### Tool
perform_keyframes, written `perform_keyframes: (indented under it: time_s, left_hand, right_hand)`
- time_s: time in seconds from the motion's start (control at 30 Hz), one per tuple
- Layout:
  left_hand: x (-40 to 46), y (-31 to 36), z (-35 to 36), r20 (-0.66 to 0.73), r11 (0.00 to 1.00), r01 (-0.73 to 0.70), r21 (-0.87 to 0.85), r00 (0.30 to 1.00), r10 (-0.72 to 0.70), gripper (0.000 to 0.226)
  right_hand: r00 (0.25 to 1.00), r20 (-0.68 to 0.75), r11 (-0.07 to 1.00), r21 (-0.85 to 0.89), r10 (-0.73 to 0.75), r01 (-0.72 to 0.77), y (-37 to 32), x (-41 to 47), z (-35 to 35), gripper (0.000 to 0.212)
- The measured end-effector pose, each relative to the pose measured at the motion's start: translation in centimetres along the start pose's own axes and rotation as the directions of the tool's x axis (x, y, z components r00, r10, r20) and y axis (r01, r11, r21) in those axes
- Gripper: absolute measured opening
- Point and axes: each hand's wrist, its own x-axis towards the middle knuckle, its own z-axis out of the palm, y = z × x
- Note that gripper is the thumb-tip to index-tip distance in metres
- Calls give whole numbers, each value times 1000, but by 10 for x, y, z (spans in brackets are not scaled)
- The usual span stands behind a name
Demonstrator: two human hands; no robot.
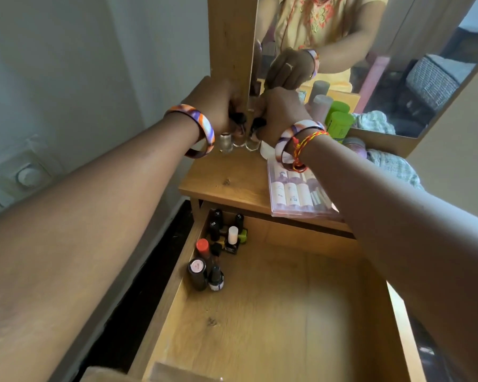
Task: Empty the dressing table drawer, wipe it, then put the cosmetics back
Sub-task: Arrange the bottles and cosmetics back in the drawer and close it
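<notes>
The wooden drawer [273,312] stands pulled open below the table top [226,183]. Several nail polish bottles [215,252] cluster in its far left corner; the rest of its floor is bare wood. Both hands reach to the back of the table top beside the mirror frame. My left hand [218,106] grips the black cap of a small clear bottle [239,133]. My right hand [279,114] grips the black cap of another small clear bottle [253,139]. A third small bottle with a silver cap [226,142] stands just left of them.
A clear flat case of small tubes [295,191] lies on the table top under my right forearm. Green-capped and grey-capped bottles [338,125] and a pale cloth [392,164] sit at the right by the mirror [384,64]. A wall runs along the left.
</notes>
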Motion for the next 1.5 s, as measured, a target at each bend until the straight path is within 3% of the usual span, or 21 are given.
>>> perform_keyframes:
  time_s: [0.27, 0.37, 0.5, 0.63, 0.87, 1.17, 1.5]
  left_hand:
    - [-79, 25, -43, 178, 986, 0, -169, 984, 30, 30]
    - [-111, 31, -47, 269, 971, 16, -239, 962, 50, 25]
    - [-148, 36, -35, 372, 962, 57, -269, 927, 49, 22]
    - [-180, 34, -13, 423, 955, 72, -288, 904, 59, 23]
    - [-218, 26, 21, 386, 987, 11, -157, 921, 51, 32]
    - [-232, 19, 37, 362, 989, -145, 10, 923, 132, 33]
    - [-234, 14, 48, 431, 991, -121, 61, 899, 83, 35]
  right_hand:
    - [998, 68, 993, 117, 18, -26, -15, -59, -21, 34]
    - [983, 181, 996, 84, 25, -41, -22, -91, -24, 19]
    - [937, 346, 980, 165, 51, -114, -29, -137, -20, 17]
    - [915, 394, 972, 169, 84, -162, -29, -169, 3, 15]
    - [884, 457, 952, 217, 96, -216, -28, -203, 40, 19]
    - [909, 406, 957, 214, 97, -197, -26, -216, 67, 28]
    - [911, 406, 946, 259, 79, -197, -31, -216, 82, 32]
